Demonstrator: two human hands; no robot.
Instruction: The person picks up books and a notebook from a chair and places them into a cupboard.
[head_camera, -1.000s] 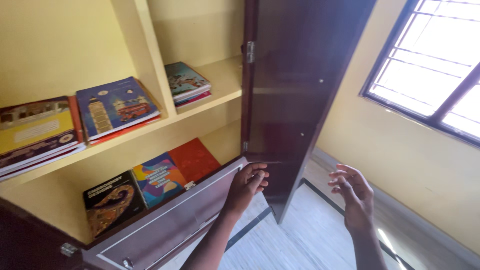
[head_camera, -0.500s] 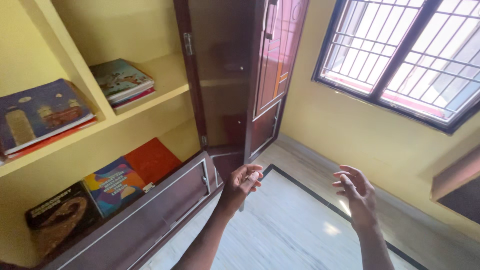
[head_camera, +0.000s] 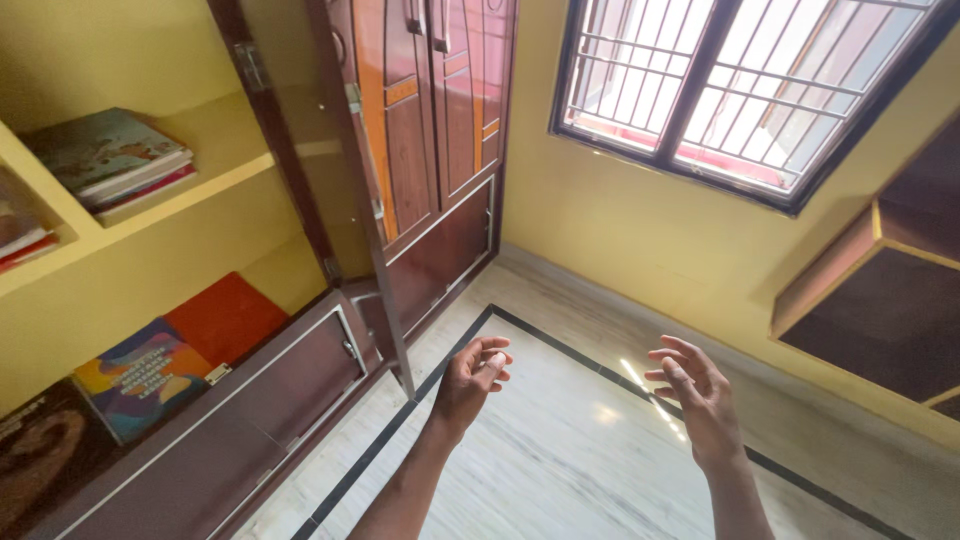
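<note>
— Are the hands holding anything?
— No. The left hand (head_camera: 472, 378) is loosely curled and the right hand (head_camera: 697, 392) spread wide (both empty), near the open door (head_camera: 345, 190); books (head_camera: 108, 160) lie shelved.

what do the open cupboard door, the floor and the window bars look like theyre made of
The cupboard door looks like wood or laminated board with a glossy dark brown finish; it shows reflections. The floor looks like polished pale stone or tile with a black inlaid border, and it catches glare. The window bars look like painted metal, thin and straight.
</note>
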